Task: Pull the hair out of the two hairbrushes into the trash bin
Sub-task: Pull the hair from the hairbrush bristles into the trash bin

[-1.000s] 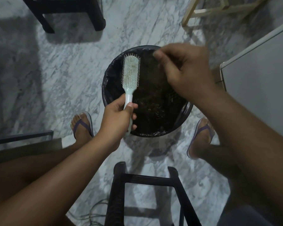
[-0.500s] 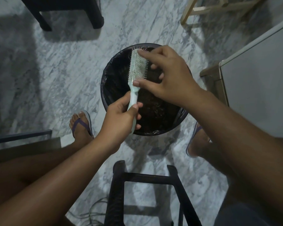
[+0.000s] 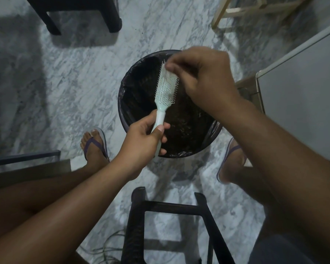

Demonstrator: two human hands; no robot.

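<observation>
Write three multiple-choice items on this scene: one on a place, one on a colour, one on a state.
1. Where is the brush?
A. over the bin
B. inside a drawer
C. on a shelf

2. What colour is the brush?
A. red
B. pale green
C. black

3. What is the left hand doing?
A. hanging idle
B. gripping the brush handle
C. holding the bin

Answers:
1 A, the bin shows right behind the brush head.
2 B, head and handle are both pale green.
3 B, its fingers curl round the handle.
</observation>
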